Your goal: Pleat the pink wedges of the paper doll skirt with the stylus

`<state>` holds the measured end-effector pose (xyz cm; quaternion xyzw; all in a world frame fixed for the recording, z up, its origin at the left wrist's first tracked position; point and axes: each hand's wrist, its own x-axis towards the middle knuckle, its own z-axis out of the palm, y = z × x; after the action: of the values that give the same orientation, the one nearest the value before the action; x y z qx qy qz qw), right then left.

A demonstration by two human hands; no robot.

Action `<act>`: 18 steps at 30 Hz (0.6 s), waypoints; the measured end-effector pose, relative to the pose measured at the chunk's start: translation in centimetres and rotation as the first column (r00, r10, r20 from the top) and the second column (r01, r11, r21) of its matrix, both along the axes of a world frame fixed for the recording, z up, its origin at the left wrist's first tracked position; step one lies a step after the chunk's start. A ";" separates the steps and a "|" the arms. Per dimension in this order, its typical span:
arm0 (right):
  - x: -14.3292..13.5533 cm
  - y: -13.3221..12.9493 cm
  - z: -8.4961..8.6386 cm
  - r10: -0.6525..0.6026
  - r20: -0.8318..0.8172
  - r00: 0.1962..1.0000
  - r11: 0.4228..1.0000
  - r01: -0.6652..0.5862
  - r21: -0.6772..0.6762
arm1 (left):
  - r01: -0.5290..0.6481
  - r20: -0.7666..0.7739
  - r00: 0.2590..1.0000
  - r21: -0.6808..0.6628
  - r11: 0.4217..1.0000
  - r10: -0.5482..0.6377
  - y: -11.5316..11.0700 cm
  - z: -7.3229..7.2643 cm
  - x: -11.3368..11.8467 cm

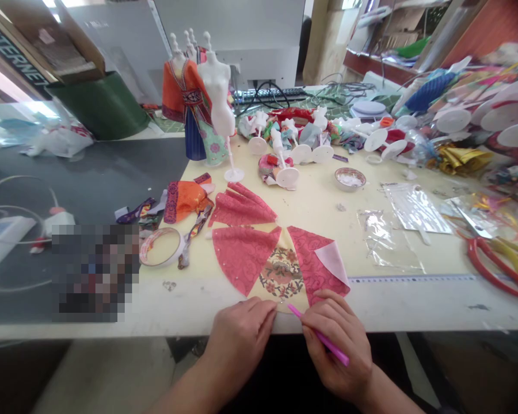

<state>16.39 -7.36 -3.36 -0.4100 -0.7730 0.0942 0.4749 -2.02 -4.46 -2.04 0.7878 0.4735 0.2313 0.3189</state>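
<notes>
A fan-shaped piece of cloth lies at the table's front edge, with red patterned panels (244, 256) on both sides of a cream panel (280, 273) printed with a floral roundel. The right panel's corner is folded over, showing a pale pink underside (331, 260). My left hand (242, 333) is closed at the lower left edge of the cream panel, thumb and fingertips pinched together there. My right hand (341, 345) grips a slim pink pen-like stick (334, 348), its tip close to the cream panel's lower edge. A tiny shiny bit (281, 302) sits on that edge.
A pleated red piece (242, 207), orange scraps (185, 198) and a tape roll (143, 247) lie behind and left. Red-handled scissors (479, 259), clear bags (386, 238) and a small bowl (349, 179) are right. Doll mannequins (216, 86) stand at the back.
</notes>
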 end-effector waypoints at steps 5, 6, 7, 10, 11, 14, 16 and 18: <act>0.0 -0.1 -0.2 0.016 0.000 1.000 1.000 -0.016 -0.025 | 0.010 -0.016 1.000 0.015 1.000 -0.009 0.0 0.0 0.0; 0.0 -0.1 -0.2 0.017 0.000 1.000 0.999 -0.017 -0.028 | 0.011 -0.013 1.000 0.015 1.000 -0.011 0.0 0.0 0.0; 0.0 -0.2 -0.2 0.017 0.000 1.000 0.999 -0.017 -0.027 | 0.012 -0.006 1.000 0.014 1.000 -0.011 0.0 0.0 0.0; 0.0 -0.2 -0.1 0.010 -0.002 1.000 1.000 -0.010 -0.013 | 0.008 0.021 1.000 0.022 1.000 -0.008 0.0 0.1 0.0; 0.0 -0.2 -0.1 0.008 -0.011 1.000 1.000 -0.008 -0.013 | 0.006 0.021 1.000 0.025 1.000 -0.006 0.0 0.0 0.0; 0.0 -0.3 0.3 -0.010 -0.106 0.994 0.999 0.005 -0.048 | -0.016 -0.003 1.000 0.037 0.999 0.016 0.0 0.0 0.0; 0.0 -0.3 0.5 -0.046 -0.210 0.977 0.993 0.021 -0.120 | -0.049 0.006 0.999 0.045 0.998 0.049 0.1 -0.1 -0.1; -0.1 -0.4 0.7 -0.100 -0.312 0.945 0.977 0.034 -0.211 | -0.091 0.050 0.995 0.020 0.996 0.090 0.1 0.1 -0.1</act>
<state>16.29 -7.75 -2.62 -0.4616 -0.6574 0.2213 0.5530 -2.12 -4.32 -1.95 0.7632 0.4980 0.2702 0.3107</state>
